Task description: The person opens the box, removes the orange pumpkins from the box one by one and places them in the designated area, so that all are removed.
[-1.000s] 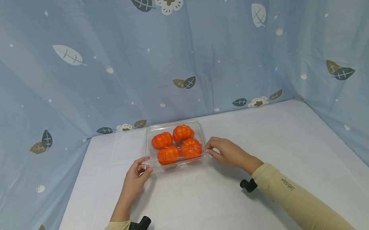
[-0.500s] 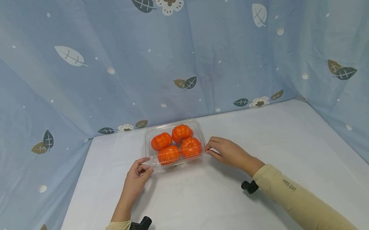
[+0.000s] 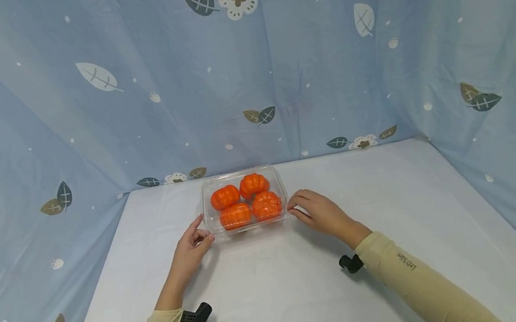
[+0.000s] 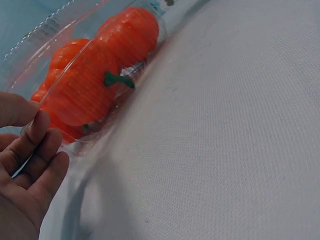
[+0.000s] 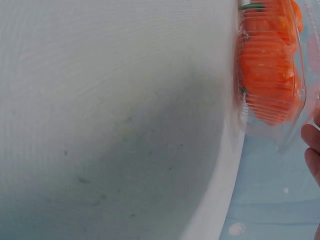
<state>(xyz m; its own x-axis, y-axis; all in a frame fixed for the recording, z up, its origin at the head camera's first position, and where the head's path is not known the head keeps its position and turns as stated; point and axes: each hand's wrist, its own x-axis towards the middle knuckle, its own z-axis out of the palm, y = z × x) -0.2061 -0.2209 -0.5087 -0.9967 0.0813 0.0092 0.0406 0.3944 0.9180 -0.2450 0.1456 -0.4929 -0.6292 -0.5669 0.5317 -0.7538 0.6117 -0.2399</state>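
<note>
A clear plastic box (image 3: 248,229) stands at the back of the table, with several small orange pumpkins (image 3: 236,216) inside. Green stems show through its ribbed wall in both wrist views. My left hand (image 3: 190,250) is at the front left corner, pinching the rim between thumb and fingers, its index finger stretched along the left side. At the front right corner my right hand (image 3: 319,212) pinches the rim with thumb and bent fingers. In the right wrist view only some fingertips (image 5: 312,137) show, beside the rim, and their contact is partly cut off.
A white cloth covers the table (image 3: 279,293). Behind and on both sides hangs a blue curtain (image 3: 164,142) with leaves and flowers, close to the box's back edge. Black cameras (image 3: 196,315) are worn on both wrists.
My left index finger has straightened and points further up along the box's left side. The right hand keeps its place at the corner, and the box has hardly shifted.
</note>
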